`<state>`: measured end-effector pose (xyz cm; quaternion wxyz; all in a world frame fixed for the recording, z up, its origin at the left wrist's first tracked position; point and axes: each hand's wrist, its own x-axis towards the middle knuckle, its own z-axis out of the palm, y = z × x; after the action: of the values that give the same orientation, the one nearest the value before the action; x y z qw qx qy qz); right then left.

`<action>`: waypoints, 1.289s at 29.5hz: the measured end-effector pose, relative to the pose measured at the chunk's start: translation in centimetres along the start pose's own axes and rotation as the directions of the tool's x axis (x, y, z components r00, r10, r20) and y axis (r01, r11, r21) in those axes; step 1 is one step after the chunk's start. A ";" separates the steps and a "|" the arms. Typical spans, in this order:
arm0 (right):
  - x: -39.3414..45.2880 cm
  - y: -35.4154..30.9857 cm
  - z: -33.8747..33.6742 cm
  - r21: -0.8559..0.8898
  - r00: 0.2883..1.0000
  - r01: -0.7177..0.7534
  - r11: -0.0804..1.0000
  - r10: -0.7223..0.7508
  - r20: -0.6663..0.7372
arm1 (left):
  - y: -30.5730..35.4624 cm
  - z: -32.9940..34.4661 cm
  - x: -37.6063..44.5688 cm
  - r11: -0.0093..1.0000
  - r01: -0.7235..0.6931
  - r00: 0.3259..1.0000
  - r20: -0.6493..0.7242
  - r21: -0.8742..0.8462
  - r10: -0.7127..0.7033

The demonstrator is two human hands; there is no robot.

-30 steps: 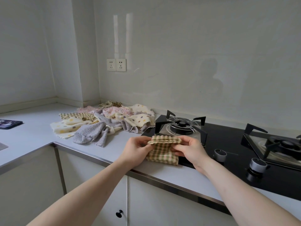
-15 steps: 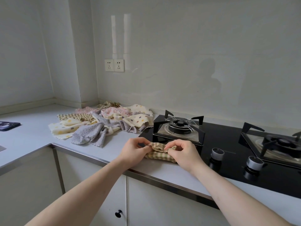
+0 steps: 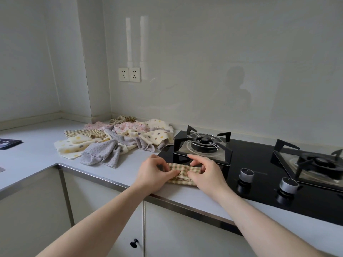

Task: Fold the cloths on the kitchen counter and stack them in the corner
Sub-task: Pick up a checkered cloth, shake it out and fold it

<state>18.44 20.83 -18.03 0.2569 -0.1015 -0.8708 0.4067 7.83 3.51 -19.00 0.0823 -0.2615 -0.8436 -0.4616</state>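
Counter [image 3: 40,160]: the grey worktop carried everything; the checked cloth [image 3: 182,172] lay on its front strip, under and between the two sets of fingers, overlapping the near left edge of the black hob [image 3: 259,167].
Unfolded heap [image 3: 118,140]: the spotted, grey and pink cloths lay crumpled to the far left of the fingers, near the wall corner, none yet folded; no stack showed in the corner.
Change: a second earlier the checked cloth was held up off the counter as a taller hanging panel; by this moment it had been brought down and doubled over into a low, narrow band lying flat.
Left hand [image 3: 154,173]: fingers curled, pinching the band's left end, thumb pressed on the fold.
Right hand [image 3: 206,173]: fingers curled, pinching the band's right end just in front of the burner [image 3: 203,143].
Meaning: judged from the narrow band, this first cloth was nearly folded; it would still need carrying left to the corner, and the heap remained to do.
Knobs [image 3: 246,174]: to the right of the right fingers, untouched.
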 end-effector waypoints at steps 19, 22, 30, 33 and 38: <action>-1.3 -0.2 0.2 -0.212 0.996 0.003 0.977 -0.021 -0.082 | 0.3 -1.1 -0.8 0.993 0.059 0.996 0.069 -0.099 -0.052; -1.5 -0.2 0.1 -0.163 0.997 0.029 0.986 -0.041 -0.069 | 0.1 -1.2 -0.7 0.982 0.098 0.993 0.080 -0.159 -0.086; -1.8 -0.5 -0.2 -0.072 0.998 0.063 0.995 -0.064 -0.019 | 0.5 -1.7 -0.9 0.979 0.146 0.983 0.132 -0.143 -0.127; -1.9 -0.6 -0.5 -0.014 0.998 0.067 0.998 -0.067 0.014 | 0.6 -1.6 -1.1 0.984 0.118 0.988 0.114 -0.136 -0.103; -1.6 0.0 -0.7 0.078 0.996 0.079 0.994 -0.081 0.026 | 0.3 -1.2 -1.0 0.991 0.041 0.998 0.050 -0.124 -0.035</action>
<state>20.18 20.66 -18.22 0.2642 -0.0506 -0.8614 0.4309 8.70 2.29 -18.50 0.0368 -0.2611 -0.8195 -0.5088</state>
